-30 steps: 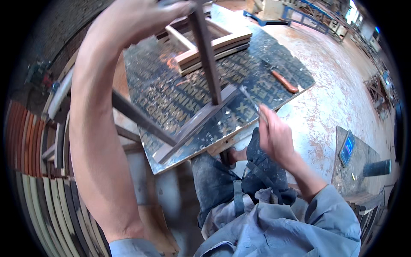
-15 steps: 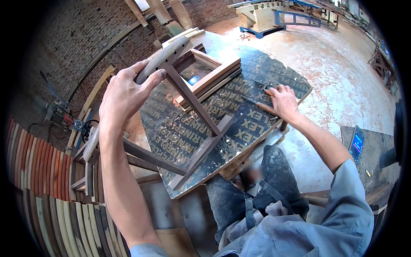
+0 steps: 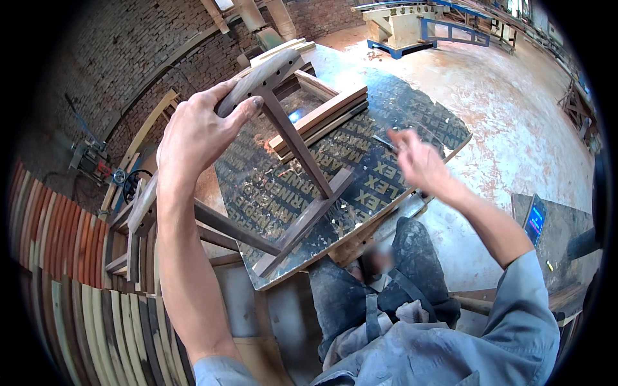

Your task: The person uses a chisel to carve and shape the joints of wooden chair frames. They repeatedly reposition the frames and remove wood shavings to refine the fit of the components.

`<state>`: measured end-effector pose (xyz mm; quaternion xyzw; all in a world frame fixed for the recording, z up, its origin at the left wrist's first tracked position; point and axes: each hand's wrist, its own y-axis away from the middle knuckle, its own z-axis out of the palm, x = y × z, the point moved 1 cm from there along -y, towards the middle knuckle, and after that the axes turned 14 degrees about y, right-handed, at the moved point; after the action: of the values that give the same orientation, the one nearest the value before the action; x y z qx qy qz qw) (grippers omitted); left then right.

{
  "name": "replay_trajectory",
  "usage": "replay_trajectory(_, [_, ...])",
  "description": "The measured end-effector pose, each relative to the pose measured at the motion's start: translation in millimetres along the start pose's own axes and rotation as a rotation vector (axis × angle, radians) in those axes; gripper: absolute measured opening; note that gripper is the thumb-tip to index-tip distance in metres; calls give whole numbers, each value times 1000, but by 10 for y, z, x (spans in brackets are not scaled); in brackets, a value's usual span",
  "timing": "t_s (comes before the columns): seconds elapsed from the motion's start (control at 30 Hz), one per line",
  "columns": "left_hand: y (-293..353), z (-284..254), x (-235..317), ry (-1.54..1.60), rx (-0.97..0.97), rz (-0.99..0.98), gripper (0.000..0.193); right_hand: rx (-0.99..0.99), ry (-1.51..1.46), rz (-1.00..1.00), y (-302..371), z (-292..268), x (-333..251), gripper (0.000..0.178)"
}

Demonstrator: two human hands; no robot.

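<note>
My left hand (image 3: 196, 132) is wrapped round the rounded end piece of a dark wooden frame (image 3: 293, 148), its thumb pressed near small drilled holes. The frame is tilted, with a lower rail resting on the work table (image 3: 380, 186). Over the table's right side, my right hand (image 3: 421, 164) is closed on a narrow chisel (image 3: 384, 141). The thin metal blade points toward the frame, clear of it. Fingers hide most of the handle, and motion blurs this hand.
Flat wooden frames (image 3: 325, 119) lie stacked at the back of the table, among shavings. Many wooden slats (image 3: 109, 328) stand at the left. A phone (image 3: 534, 219) is on a surface at right. A blue-based machine (image 3: 399, 32) stands on the far floor.
My right hand has lifted off the table top with the chisel and turned its blade. My left hand and the wooden frame have shifted slightly right in the view.
</note>
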<state>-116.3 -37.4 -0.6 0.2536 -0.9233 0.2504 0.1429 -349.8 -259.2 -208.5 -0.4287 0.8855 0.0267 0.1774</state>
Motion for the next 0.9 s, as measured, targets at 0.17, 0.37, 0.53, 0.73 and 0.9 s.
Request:
replay_trajectory(0.17, [-29, 27, 80, 0, -19, 20, 62, 12, -365, -245, 506, 343, -418, 45])
replay_trajectory(0.37, [-17, 36, 42, 55, -9, 3, 63, -72, -458, -239, 540, 429, -525, 41])
replay_trajectory(0.53, [-40, 49, 65, 131, -9, 81, 61, 2, -459, -255, 335, 544, -576, 37])
replay_trajectory(0.73, [7, 35, 107, 15, 7, -4, 58, -175, -411, -157, 446, 380, -642, 36])
replay_trajectory(0.9, [-17, 100, 53, 123, 32, 93, 70, 70, -408, -254, 224, 621, -684, 35])
